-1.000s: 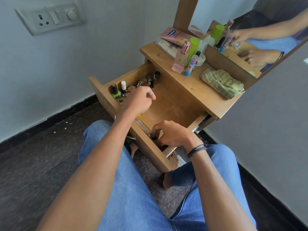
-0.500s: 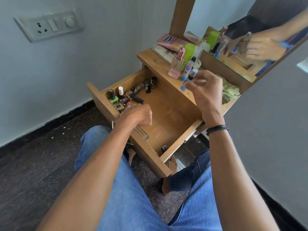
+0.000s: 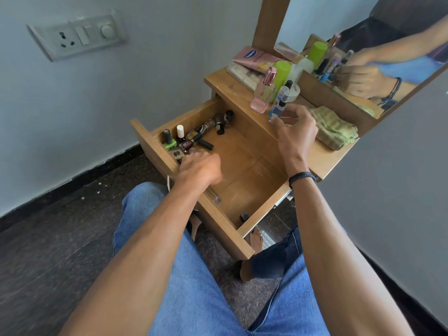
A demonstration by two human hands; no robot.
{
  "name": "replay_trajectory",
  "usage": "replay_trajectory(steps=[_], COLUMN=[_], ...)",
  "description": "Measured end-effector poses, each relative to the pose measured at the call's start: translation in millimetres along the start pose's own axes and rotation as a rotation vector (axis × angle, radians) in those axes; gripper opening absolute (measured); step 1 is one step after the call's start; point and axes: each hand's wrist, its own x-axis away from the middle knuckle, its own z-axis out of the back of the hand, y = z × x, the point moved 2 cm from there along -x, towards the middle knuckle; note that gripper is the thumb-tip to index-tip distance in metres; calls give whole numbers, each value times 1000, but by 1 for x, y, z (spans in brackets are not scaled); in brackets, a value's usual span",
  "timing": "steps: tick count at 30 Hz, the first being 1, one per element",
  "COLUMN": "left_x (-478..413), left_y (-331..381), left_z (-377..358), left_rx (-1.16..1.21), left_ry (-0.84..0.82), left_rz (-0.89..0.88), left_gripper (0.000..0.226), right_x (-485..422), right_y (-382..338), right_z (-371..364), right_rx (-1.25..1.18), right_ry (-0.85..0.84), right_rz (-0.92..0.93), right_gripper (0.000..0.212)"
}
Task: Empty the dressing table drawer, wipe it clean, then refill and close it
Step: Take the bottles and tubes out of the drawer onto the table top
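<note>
The wooden drawer [image 3: 244, 166] of the dressing table is pulled out over my knees. Several nail polish bottles [image 3: 186, 140] lie and stand heaped at its left end, a green one [image 3: 169, 142] among them. My left hand [image 3: 200, 167] is curled palm down over that heap, fingertips touching the bottles; what it holds is hidden. My right hand [image 3: 294, 130] is on the tabletop [image 3: 230, 87], fingers closed round a small blue bottle [image 3: 276, 110] standing beside the other toiletries. A small black piece [image 3: 243, 217] lies in the drawer's right front corner.
On the tabletop stand a pink perfume bottle [image 3: 263, 95], a green-capped bottle [image 3: 282, 71], a pink tube [image 3: 252, 57] and a folded green cloth [image 3: 337, 129]. A mirror [image 3: 363, 32] rises behind them. A wall socket [image 3: 77, 37] is up left. My knees are under the drawer.
My right hand left the drawer's right front corner and carried a small bottle up to the tabletop. My left hand moved from the bottles toward the drawer's front left.
</note>
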Motion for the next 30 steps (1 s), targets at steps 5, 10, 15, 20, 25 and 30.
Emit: replay_trajectory(steps=[5, 10, 15, 20, 25, 30], left_x=[0, 1, 0, -10, -12, -13], left_y=[2, 2, 0, -2, -2, -1], left_z=[0, -1, -4, -13, -15, -17], left_rx=[-39, -76, -42, 17, 20, 23], left_ry=[-41, -72, -97, -172, -207, -255], left_rz=[4, -2, -5, -46, -105, -108], left_gripper=[61, 60, 61, 52, 53, 57], right_x=[-1, 1, 29, 85, 108, 124], right_y=[6, 6, 2, -2, 0, 3], right_z=[-1, -2, 6, 15, 9, 0], right_rx=[-2, 23, 38, 56, 491, 775], right_ry=[-20, -21, 59, -138, -868, -1091], right_rz=[-33, -73, 46, 132, 114, 179], right_gripper=[30, 37, 36, 17, 20, 28])
